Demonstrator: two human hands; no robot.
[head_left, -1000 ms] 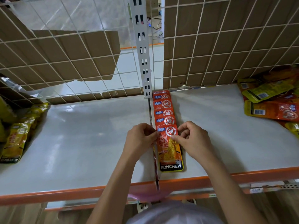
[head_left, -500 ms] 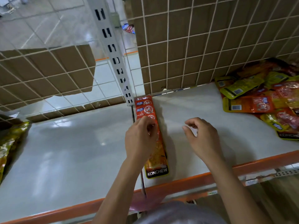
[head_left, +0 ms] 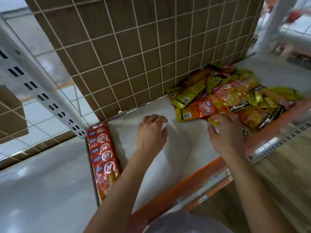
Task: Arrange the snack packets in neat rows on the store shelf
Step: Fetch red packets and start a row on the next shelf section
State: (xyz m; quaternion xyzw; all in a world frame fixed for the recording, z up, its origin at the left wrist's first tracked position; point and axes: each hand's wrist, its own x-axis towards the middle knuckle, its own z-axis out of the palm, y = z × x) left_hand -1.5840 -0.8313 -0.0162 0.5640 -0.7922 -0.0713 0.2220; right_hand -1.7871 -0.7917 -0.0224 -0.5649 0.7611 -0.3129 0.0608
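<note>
A row of overlapping red snack packets (head_left: 103,153) lies along the left edge of the white shelf board (head_left: 165,158), running from the wire back to the front. A loose heap of red and yellow packets (head_left: 232,101) is piled at the right against the back. My left hand (head_left: 151,133) hovers over the bare shelf with fingers spread, holding nothing. My right hand (head_left: 225,130) reaches to the near edge of the heap, fingers apart, its tips touching or just over a yellow packet; the view is blurred there.
A wire grid with cardboard (head_left: 134,52) behind it backs the shelf. A white slotted upright (head_left: 38,91) stands at the left beside the row. The orange front rail (head_left: 193,180) edges the shelf. Another shelf board (head_left: 42,190) extends to the left.
Both hands have left the red row and moved right across the shelf toward the heap. The view has swung right, bringing the heap closer to centre.
</note>
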